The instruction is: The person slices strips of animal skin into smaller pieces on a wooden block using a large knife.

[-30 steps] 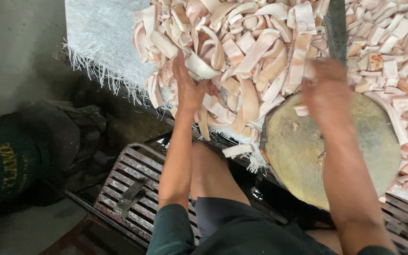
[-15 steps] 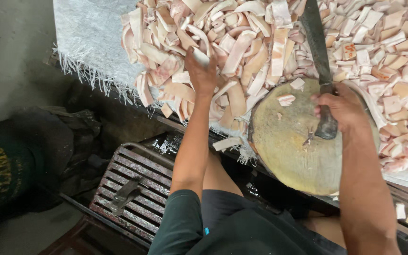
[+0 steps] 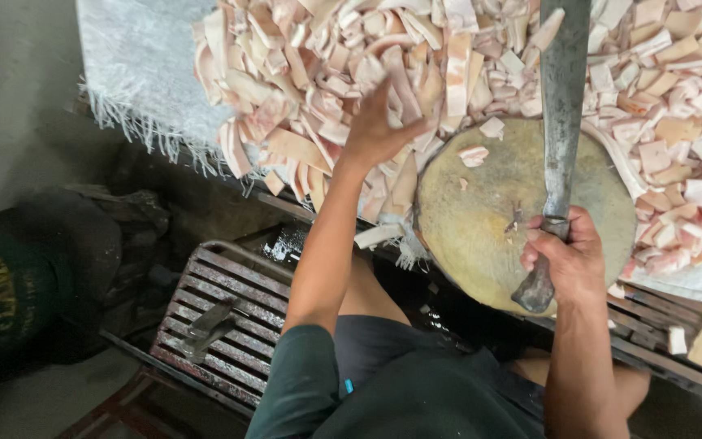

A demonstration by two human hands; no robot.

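As seen from the head camera looking down, the person's dark shorts and two bare forearms fill the lower edge, and the hands work well apart. Nearest, the right hand (image 3: 566, 260) is clenched around the dark handle of a long cleaver (image 3: 561, 106), whose grey blade runs upright across the view and over the far rim of a round wooden chopping block (image 3: 481, 219). A few small pale scraps (image 3: 474, 154) lie on the block's far part, just beside the blade. To the left of the knees, a rusted metal grate (image 3: 229, 317) sits low, with a dark bundle of cloth (image 3: 34, 284) beside it on the grey floor. Farther out, the left hand (image 3: 379, 126) reaches into a heap of pink and cream strips of pork skin and fat (image 3: 327, 89); its fingers are spread and loosely curled over the pieces, and whether they have closed on any one strip cannot be told. The heap lies on a white woven sheet (image 3: 136, 65) with a frayed edge, and wraps around the block's far and right sides, where the pieces are cut smaller and squarer (image 3: 676, 106).
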